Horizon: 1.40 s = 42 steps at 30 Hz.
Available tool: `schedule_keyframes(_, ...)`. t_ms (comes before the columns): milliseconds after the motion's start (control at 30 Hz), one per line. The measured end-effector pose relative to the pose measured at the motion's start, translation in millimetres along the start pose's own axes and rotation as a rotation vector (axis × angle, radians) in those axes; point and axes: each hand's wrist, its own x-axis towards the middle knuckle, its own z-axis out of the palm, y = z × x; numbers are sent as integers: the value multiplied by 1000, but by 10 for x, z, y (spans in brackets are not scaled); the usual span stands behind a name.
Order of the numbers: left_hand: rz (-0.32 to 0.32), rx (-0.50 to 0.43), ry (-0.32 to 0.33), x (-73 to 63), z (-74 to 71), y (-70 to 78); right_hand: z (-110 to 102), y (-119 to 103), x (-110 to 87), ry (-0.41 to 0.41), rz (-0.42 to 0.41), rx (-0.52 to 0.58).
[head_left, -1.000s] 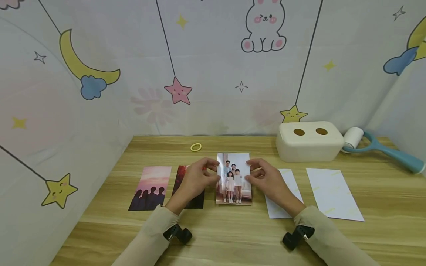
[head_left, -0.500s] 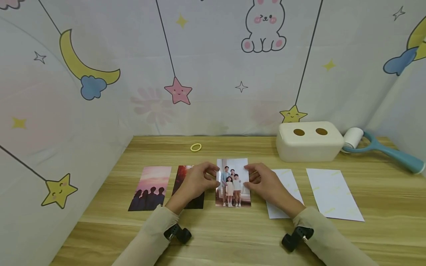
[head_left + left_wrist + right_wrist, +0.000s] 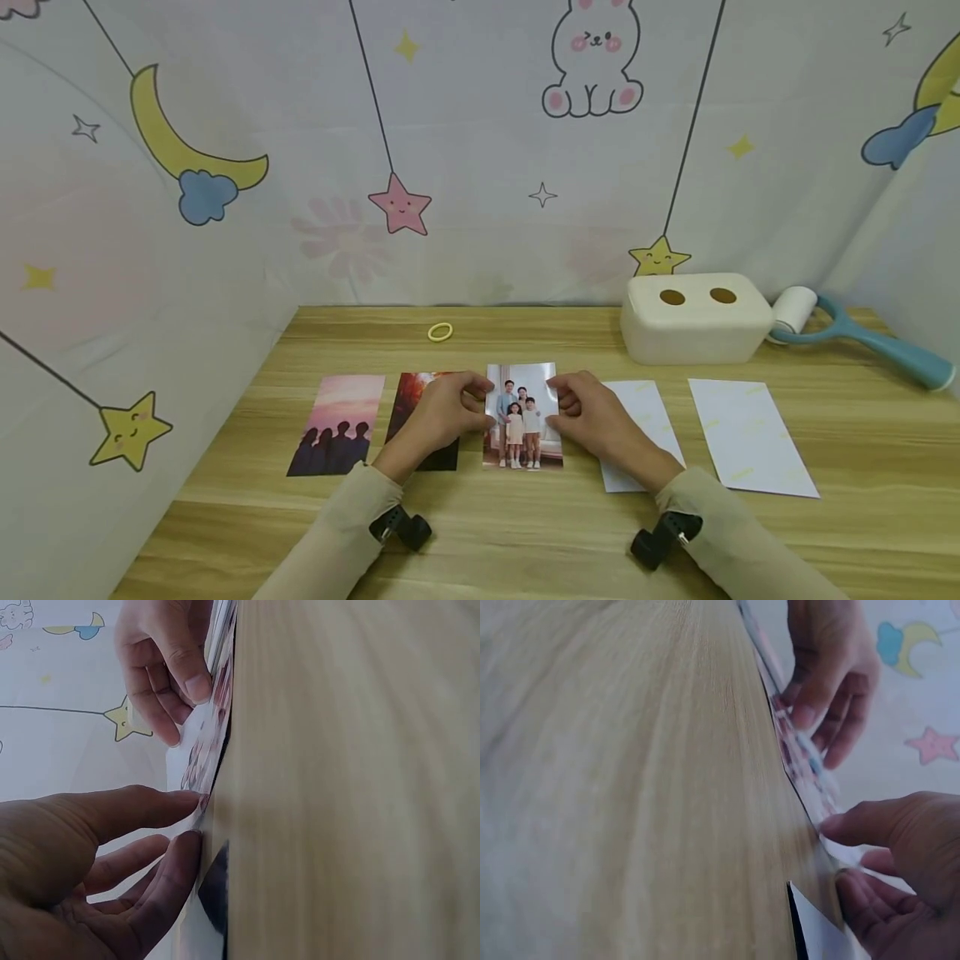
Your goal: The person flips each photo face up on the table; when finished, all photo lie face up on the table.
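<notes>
A glossy family photo (image 3: 522, 417) of several people in a bright room faces up at the middle of the table. My left hand (image 3: 448, 415) pinches its left edge between thumb and fingers. The right hand (image 3: 602, 419) pinches the opposite edge the same way. In both wrist views the photo lies very close over the wood, seen almost edge-on. Left of it are a dark red photo (image 3: 405, 404), partly covered by my left hand, and a pink sunset photo (image 3: 337, 425). A white card (image 3: 641, 400) is partly behind my right wrist.
Another white card (image 3: 752, 437) lies further right. At the back stand a cream box with two round holes (image 3: 696, 329) and a blue-handled lint roller (image 3: 862, 333). A small yellow ring (image 3: 440, 332) rests near the back edge. A printed cloth (image 3: 480, 150) hangs behind the table.
Both hands have brought the family photo down and slightly toward me, and it now lies flatter near the table. The other photos and cards have stayed in place.
</notes>
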Motion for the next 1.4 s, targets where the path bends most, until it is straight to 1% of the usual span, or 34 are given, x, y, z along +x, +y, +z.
schedule_keyframes(100,0,36,2,3,-2,18,-1,-20,12,-3,-4,-8)
schedule_keyframes(200,-2,70,8,4,-5,30,2,-36,29,-19,10,-25)
schedule_keyframes(367,7,100,7,-1,-20,31,4,-60,49,-37,33,-64)
schedule_keyframes(467,23,100,0,-6,-34,25,0,-70,54,-41,25,-80)
schedule_keyframes(633,27,77,-2,-23,-45,37,-47,-86,57,-60,-2,-80)
schedule_keyframes(700,17,58,1,-36,-37,63,-91,-85,52,-63,-4,-65)
schedule_keyframes(800,24,38,3,-56,-10,133,-184,-65,33,-49,2,-39)
schedule_keyframes(900,43,40,-18,-58,44,231,-301,-22,-5,-21,16,-29)
schedule_keyframes(1000,74,34,-50,-29,126,328,-435,39,-55,6,34,-21)
schedule_keyframes(1133,120,-3,-85,29,264,450,-615,110,-115,11,50,-23)
schedule_keyframes(1267,177,-3,-120,62,413,574,-768,177,-173,7,57,-29)
schedule_keyframes(1400,204,-9,-161,85,532,673,-885,261,-236,24,58,-36)
